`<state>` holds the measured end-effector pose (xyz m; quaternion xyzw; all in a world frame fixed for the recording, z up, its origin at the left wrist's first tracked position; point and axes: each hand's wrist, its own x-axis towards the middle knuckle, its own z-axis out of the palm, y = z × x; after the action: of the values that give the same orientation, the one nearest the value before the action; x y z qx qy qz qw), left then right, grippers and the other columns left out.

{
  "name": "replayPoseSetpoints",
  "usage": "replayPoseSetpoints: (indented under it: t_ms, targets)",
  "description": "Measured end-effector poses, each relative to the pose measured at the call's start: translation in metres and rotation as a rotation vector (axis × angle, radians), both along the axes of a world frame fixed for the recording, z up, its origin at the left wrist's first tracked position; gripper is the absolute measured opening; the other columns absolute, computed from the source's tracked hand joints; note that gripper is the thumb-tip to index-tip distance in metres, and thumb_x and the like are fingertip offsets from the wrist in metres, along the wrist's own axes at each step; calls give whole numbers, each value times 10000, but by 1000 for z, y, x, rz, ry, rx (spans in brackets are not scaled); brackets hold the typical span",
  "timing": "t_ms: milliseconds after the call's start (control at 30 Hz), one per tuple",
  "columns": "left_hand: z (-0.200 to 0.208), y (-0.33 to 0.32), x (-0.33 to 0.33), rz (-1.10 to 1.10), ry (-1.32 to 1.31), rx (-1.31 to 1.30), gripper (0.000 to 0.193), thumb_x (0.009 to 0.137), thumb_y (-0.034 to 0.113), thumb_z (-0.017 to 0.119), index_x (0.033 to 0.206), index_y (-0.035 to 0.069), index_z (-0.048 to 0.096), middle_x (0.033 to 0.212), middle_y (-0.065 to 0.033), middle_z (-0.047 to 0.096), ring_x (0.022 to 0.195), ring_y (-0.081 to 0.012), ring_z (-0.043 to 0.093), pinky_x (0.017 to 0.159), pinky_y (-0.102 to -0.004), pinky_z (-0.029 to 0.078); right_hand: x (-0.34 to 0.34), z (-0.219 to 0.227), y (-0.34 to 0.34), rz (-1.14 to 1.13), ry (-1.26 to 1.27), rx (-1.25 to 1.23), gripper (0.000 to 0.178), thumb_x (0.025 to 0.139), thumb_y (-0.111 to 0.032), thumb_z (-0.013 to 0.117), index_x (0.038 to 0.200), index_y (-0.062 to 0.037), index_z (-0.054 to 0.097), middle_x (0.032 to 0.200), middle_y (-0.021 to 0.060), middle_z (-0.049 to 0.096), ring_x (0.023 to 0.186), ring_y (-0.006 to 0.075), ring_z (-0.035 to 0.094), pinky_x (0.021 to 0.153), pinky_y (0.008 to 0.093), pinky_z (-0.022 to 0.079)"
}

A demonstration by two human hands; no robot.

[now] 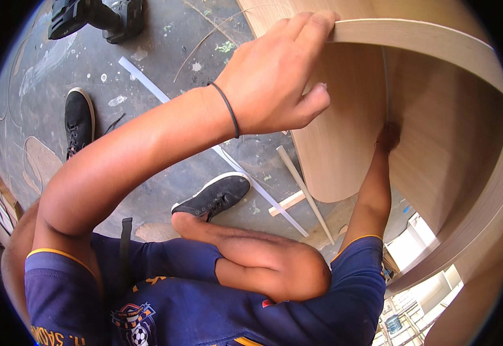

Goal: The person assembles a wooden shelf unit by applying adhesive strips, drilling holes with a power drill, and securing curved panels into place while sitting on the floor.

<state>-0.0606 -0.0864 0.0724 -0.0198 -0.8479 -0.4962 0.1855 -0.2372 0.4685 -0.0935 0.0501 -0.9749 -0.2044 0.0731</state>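
Note:
My left hand (pixel 286 72) is closed over the rim of a large curved wooden panel (pixel 413 29), fingers hooked on its top edge and thumb held apart below. My right hand (pixel 388 137) reaches down inside the wooden piece, in shadow. Its fingers look closed, at the lower end of a thin grey strip (pixel 386 86) running along the corner between two boards. Whether it grips that strip or something smaller is too dark to tell. Beside it stands a pale wooden board (pixel 344 127) with a rounded lower end.
A black power tool (pixel 122 23) rests on the stained grey floor (pixel 165 34) at the far left. A long white strip (pixel 147 81) crosses the floor. Near my foot lie a thin pale rod (pixel 306 193) and a short wood piece (pixel 289 203).

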Motion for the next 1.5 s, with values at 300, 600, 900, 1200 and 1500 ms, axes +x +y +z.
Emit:
replayPoseSetpoints:
  t_ms: [300, 600, 900, 1200, 1500]
  targets:
    - [-2, -1, 4, 9, -45, 15, 631, 693, 161, 605, 1258, -17, 387, 1151, -222, 526, 1054, -381, 543, 860, -439, 489, 9, 2, -97, -149, -4, -130, 259, 904, -273, 494, 959, -101, 679, 914, 185, 659, 874, 362, 633, 762, 454, 508]
    - [-2, 1, 3, 15, -33, 15, 640, 696, 158, 608, 1263, -19, 372, 1185, -220, 508, 1086, -372, 522, 871, -443, 487, 13, -11, -92, -69, 204, -276, 328, 859, -133, 499, 1152, -29, 602, 1167, 219, 565, 1008, 386, 583, 867, 460, 472]
    - [-4, 2, 2, 29, -26, 0, 636, 693, 156, 607, 1259, -12, 370, 1179, -223, 500, 1069, -381, 524, 865, -448, 488, 2, -13, -104, -182, 211, -422, 302, 841, -128, 508, 1088, -25, 648, 1082, 193, 638, 1009, 354, 614, 861, 391, 505]
    - [-6, 8, -3, 29, 12, 42, 646, 684, 159, 613, 1256, -9, 364, 1185, -235, 487, 1047, -397, 524, 863, -451, 484, -58, 0, -48, -661, -202, 132, 255, 825, -206, 651, 1039, -72, 681, 1077, 71, 674, 1008, 277, 651, 854, 393, 534]
    - [-9, 7, -6, -35, -71, 58, 701, 697, 129, 608, 1321, 16, 310, 1164, -218, 488, 1056, -398, 521, 870, -442, 460, -34, -17, -104, -464, 49, -231, 340, 816, -254, 641, 1135, -137, 654, 996, 138, 667, 951, 267, 663, 776, 420, 549]
